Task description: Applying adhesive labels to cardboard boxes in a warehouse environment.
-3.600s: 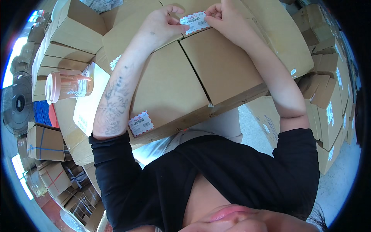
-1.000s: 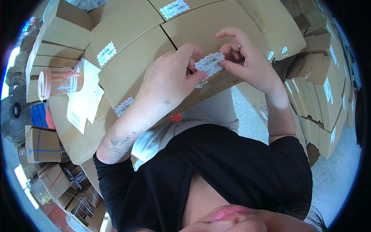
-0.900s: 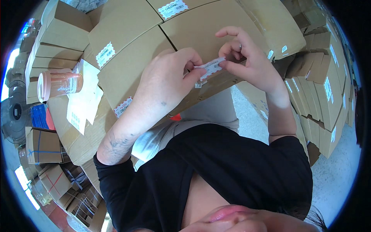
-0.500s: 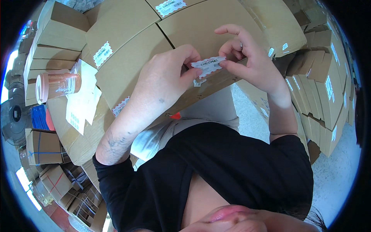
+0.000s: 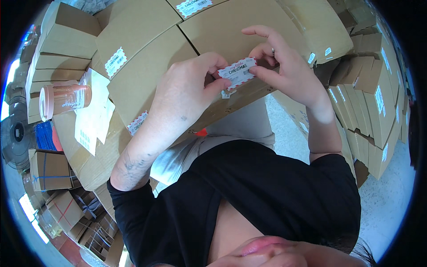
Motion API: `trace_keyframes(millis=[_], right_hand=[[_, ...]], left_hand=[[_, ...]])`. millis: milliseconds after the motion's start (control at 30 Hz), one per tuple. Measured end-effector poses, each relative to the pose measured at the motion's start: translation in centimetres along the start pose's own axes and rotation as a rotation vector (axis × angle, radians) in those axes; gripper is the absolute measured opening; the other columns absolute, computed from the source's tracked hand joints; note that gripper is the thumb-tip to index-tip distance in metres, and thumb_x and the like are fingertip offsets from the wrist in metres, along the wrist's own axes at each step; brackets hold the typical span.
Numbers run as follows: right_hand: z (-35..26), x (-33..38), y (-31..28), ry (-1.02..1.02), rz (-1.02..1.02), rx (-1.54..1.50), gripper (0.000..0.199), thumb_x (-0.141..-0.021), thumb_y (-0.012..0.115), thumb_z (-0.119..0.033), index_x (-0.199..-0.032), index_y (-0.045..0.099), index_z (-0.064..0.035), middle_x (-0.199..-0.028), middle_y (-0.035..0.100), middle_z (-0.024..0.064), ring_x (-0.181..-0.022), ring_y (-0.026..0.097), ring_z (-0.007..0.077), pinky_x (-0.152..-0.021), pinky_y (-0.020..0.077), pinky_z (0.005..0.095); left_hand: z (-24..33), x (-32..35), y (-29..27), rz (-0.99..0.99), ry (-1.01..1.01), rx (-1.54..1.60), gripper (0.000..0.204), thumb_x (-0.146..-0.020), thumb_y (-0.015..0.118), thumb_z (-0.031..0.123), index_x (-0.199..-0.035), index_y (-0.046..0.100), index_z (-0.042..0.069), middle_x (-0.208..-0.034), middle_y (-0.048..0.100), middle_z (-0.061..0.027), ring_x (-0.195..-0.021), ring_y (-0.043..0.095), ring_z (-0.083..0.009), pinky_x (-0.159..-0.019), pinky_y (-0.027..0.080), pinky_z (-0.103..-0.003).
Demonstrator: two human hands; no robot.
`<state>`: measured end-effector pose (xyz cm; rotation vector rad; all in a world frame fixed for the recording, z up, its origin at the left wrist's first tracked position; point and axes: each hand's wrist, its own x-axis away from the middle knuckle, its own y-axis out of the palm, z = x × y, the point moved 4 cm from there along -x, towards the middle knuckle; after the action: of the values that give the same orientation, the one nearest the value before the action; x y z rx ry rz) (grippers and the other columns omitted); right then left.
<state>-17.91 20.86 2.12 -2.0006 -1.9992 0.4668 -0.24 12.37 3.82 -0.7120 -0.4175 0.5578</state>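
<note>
Across the upper half of the frame, flat brown cardboard boxes (image 5: 147,66) lie side by side, several bearing a small white label with a red-and-white striped border (image 5: 115,62); a further stack of smaller boxes (image 5: 373,98) runs down the right edge. At lower centre, the person's black shirt (image 5: 267,196) fills the view, both forearms rising from it toward the boxes. At left, sheets of white label backing paper (image 5: 91,115) rest on a box, touching a pink translucent tumbler (image 5: 64,99) lying on its side. Upper centre: the left hand (image 5: 184,91) is curled, its thumb and forefinger pinching the left end of a small white sticker (image 5: 238,72) with a striped red edge. The right hand (image 5: 284,66) has its fingers partly bent, thumb and fingertips gripping the sticker's right end. The sticker is held between the two hands, just above the large box's front edge, tilted slightly up to the right; whether it touches the cardboard cannot be told.
</note>
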Motion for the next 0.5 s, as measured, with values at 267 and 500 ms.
trace_keyframes(millis=[267,500], right_hand=[[0.07,-0.01,0.01,-0.003,0.001,0.033,0.059,-0.086,0.062,0.000,-0.140,0.042,-0.0119,-0.084,0.063,0.0079,-0.077,0.062,0.0174,-0.071,0.0479,0.0307],[-0.07,0.04,0.20,-0.198,0.092,0.332,0.060,-0.080,0.069,-0.004,-0.135,0.047,-0.0119,-0.083,0.057,0.0063,-0.080,0.058,0.0199,-0.072,0.0469,0.0328]], left_hand=[[-0.29,0.16,0.36,0.008,0.004,-0.002,0.019,-0.084,0.070,0.015,-0.101,0.068,0.009,-0.081,0.072,-0.0098,-0.074,0.070,-0.0270,-0.066,0.054,-0.038],[-0.26,0.60,0.63,0.075,0.101,-0.065,0.023,-0.081,0.073,0.018,-0.100,0.063,0.010,-0.078,0.069,-0.0084,-0.075,0.069,-0.0291,-0.064,0.053,-0.042]])
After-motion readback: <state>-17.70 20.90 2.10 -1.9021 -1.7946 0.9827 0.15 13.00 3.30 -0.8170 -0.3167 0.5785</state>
